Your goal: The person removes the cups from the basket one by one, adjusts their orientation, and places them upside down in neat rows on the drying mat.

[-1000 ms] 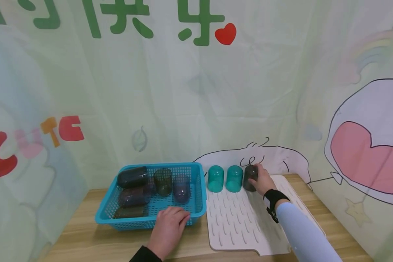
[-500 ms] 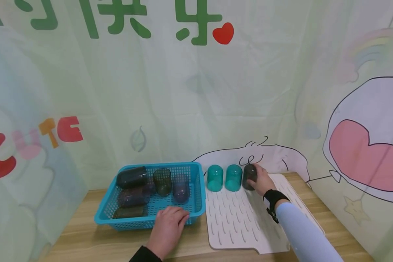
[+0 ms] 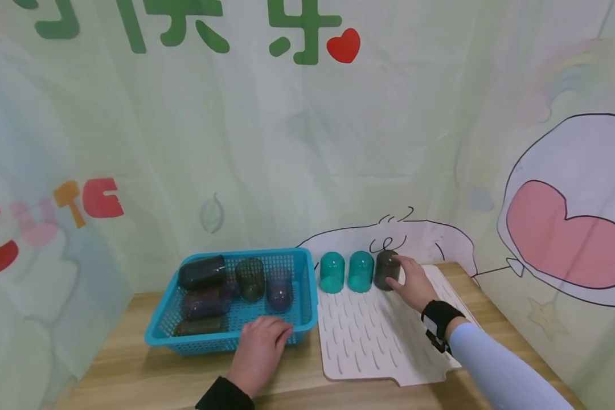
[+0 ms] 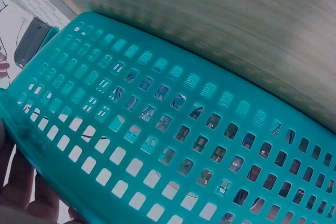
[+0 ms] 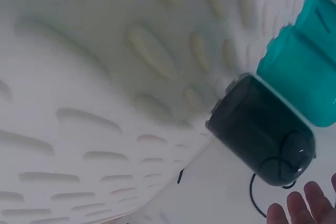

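Observation:
In the head view my right hand [image 3: 414, 285] is beside a dark grey tumbler [image 3: 387, 270] that stands upside down at the back of a white ridged mat [image 3: 364, 347]. The right wrist view shows its fingers [image 5: 296, 208] spread and apart from that tumbler. Two teal tumblers [image 3: 332, 273] stand inverted in line to its left. My left hand [image 3: 258, 350] holds the front rim of a blue perforated basket [image 3: 200, 343], fingers curled over the edge. Inside lie several dark tumblers [image 3: 203, 273], including a purple-tinted one [image 3: 279, 290] near the right side.
The basket and mat sit side by side on a wood-grain table [image 3: 133, 376]. Behind them hangs a printed cloth [image 3: 266, 142], close to the tumblers' backs. The mat has a notch in its front edge.
My right hand has loosened its grip on the dark grey tumbler and drawn slightly to the right, leaving it standing. My left hand stays on the basket rim. The head view has shifted a little.

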A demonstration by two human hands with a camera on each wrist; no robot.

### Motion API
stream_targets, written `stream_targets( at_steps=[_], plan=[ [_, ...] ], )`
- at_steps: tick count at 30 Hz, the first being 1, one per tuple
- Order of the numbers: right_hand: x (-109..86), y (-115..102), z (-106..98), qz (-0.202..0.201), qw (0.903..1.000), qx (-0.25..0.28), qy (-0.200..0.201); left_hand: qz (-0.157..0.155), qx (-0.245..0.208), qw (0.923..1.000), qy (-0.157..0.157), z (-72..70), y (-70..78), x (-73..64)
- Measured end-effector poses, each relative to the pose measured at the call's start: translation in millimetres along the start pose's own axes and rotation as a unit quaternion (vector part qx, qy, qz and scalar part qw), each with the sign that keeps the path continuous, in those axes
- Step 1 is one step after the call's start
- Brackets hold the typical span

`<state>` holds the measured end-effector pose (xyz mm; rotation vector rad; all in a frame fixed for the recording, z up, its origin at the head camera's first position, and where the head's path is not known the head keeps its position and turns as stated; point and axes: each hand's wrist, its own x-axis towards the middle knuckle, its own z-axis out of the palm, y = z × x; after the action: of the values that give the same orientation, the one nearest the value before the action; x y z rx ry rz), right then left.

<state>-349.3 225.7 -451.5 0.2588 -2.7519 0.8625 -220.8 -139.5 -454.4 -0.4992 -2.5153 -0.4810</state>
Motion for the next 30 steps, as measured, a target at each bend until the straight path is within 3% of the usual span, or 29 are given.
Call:
stream_targets(
  at_steps=[7, 17, 30],
  plan=[
    [-12.1, -25, -10, -0.040, 0.9988, 0.015, -0.024, 0.007, 0.005, 0.9998, 0.017, -5.3, -6.3, 11.3],
    [-58.7, -42, 6, -0.065, 0.9937, 0.006, -0.090, 0.003, -0.001, 1.0000, 0.007, -3.4, -4.5, 5.6],
    [-101.5, -42, 21, -0.108, 0.9709, -0.020, -0.213, 0.004, -0.006, 1.0000, -0.002, -1.0, 1.4, 1.6]
  ],
)
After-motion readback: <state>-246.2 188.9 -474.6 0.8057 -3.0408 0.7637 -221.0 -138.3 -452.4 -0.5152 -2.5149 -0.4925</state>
